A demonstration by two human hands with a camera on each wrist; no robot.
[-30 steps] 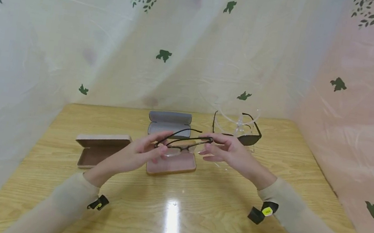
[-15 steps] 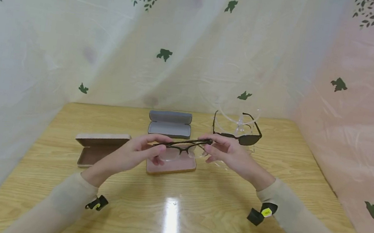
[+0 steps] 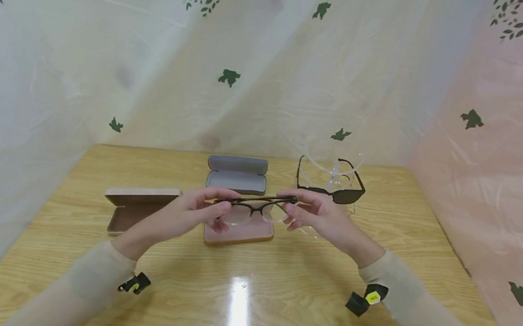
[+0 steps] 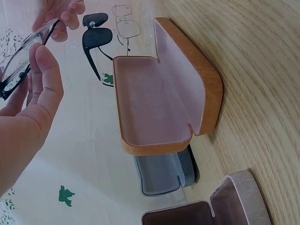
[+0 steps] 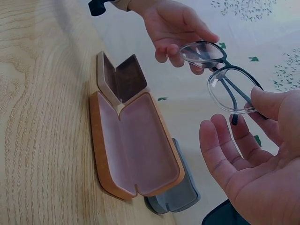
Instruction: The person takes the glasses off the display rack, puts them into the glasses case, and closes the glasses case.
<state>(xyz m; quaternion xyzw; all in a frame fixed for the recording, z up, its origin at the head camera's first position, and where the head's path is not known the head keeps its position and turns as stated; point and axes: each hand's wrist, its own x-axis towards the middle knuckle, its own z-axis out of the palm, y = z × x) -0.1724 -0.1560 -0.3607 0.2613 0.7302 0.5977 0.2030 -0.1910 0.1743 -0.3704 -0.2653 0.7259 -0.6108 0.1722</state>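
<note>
Between my two hands is a pair of black half-rim eyeglasses (image 3: pixel 253 207), raised above an open tan case (image 3: pixel 244 235) with pink lining. My left hand (image 3: pixel 182 213) pinches one end of the frame between thumb and fingers. At the other end, my right hand (image 3: pixel 326 218) grips the corner, its thumb on the front in the right wrist view. Both temples (image 5: pixel 230 91) lie folded behind the clear lenses. The lining of the tan case (image 4: pixel 145 101) is bare in the left wrist view.
A grey case (image 3: pixel 236 182) stands open behind the tan one. Left of them is an open beige case (image 3: pixel 127 220) with brown lining, partly behind my left forearm. Black sunglasses (image 3: pixel 348 196) sit at the back right by a clear stand (image 3: pixel 335 175). Thin-rimmed glasses (image 4: pixel 128 28) show beside them.
The eyeglasses' temples, raised apart a second ago, have folded down against the frame. The lenses have tilted to face me more. Both hands have barely shifted.
</note>
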